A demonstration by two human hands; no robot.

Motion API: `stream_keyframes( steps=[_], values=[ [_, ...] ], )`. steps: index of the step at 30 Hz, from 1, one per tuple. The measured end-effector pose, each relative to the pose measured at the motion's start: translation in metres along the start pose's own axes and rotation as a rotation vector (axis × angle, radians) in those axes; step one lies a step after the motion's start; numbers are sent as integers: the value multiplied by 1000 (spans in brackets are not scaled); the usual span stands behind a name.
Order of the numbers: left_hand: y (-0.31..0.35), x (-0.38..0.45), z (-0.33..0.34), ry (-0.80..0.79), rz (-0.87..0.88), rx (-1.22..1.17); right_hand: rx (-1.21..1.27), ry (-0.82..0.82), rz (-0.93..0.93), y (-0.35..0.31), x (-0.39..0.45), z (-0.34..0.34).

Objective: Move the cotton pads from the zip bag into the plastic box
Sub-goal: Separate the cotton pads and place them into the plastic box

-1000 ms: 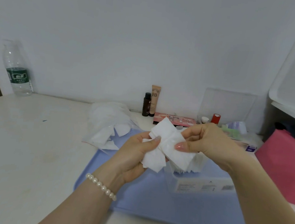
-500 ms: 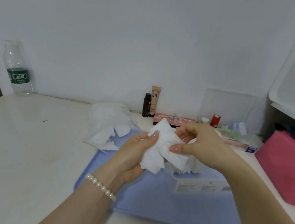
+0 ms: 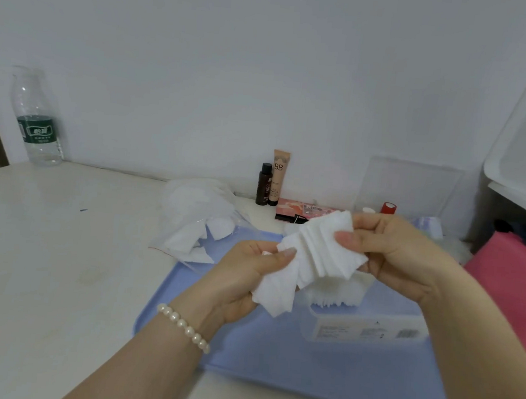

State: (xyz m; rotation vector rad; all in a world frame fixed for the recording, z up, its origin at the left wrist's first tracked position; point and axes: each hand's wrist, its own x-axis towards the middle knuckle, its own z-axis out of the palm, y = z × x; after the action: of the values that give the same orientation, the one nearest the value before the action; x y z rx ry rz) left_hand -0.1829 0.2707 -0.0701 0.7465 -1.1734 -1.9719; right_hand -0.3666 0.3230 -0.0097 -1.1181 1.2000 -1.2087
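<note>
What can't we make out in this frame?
- Head view: floor of the clear plastic box, hidden by the white cotton pads and both hands.
- Its label print: too small.
- Pad count in the clear zip bag: blurred.
- Right forearm: cut by frame edge.

Home dressing table, BB cream tube [image 3: 279, 177], makeup palette [image 3: 307, 210], water bottle [image 3: 38, 122]

Both hands raised (L hand [image 3: 242, 277] low, R hand [image 3: 400, 256] high), fingers pinched.

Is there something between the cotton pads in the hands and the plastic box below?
Nothing visible blocks the way. Both hands, left and right, hold the fanned cotton pads directly above the open plastic box, which already has pads inside.
</note>
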Motion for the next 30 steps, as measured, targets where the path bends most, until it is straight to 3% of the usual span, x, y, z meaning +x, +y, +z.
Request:
stream_keyframes(
  steps=[14, 19, 22, 30],
  values=[
    [6, -5, 1, -98, -35, 1, -161, 120, 19, 9, 9, 10],
    [7, -7, 1, -137, -41, -4, -346, 182, -57, 12, 12, 14],
    [9, -7, 0, -163, -42, -21, -416, 121, -26, 13, 12, 13],
    [10, -7, 1, -161, -61, -59, -185, 53, -89, 12, 9, 14]
  ],
)
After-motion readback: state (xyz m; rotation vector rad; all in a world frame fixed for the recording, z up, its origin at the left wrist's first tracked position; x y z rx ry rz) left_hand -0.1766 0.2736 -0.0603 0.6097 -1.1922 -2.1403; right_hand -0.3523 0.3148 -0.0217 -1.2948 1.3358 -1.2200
